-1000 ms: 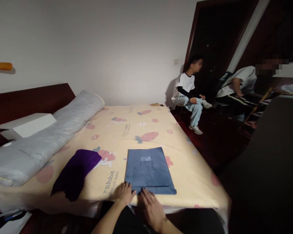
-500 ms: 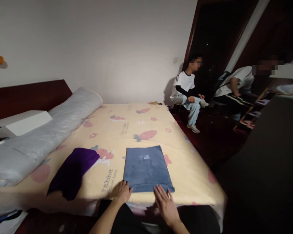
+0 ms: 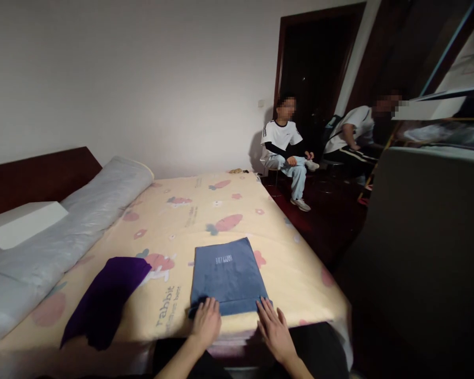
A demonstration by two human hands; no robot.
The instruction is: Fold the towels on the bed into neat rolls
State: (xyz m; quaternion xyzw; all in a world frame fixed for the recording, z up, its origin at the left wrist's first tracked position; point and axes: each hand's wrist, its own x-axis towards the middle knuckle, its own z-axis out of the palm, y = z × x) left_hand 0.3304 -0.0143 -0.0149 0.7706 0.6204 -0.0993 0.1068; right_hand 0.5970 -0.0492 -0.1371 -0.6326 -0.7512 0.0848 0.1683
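Note:
A blue cloth (image 3: 229, 273) with small white lettering near its far edge lies flat on the bed, a folded band along its near edge. My left hand (image 3: 207, 320) rests on that band a little in from the left corner, fingers laid on the fabric. At the near right corner, my right hand (image 3: 273, 326) is flat with its fingers stretched out on the cloth's edge. Neither hand grips the fabric. To the left lies a dark purple cloth (image 3: 112, 295), apart from both hands.
The bed (image 3: 189, 226) has a yellow patterned cover. A rolled grey mattress (image 3: 102, 205) lies along its left side with a white box (image 3: 23, 223) on it. Two people sit beyond the bed at right, one in light trousers (image 3: 298, 179). A dark panel (image 3: 418, 237) stands at right.
The view has turned to the right. My left hand has shifted inward from the cloth's near left corner onto the band, and my right hand has slid outward to the right corner.

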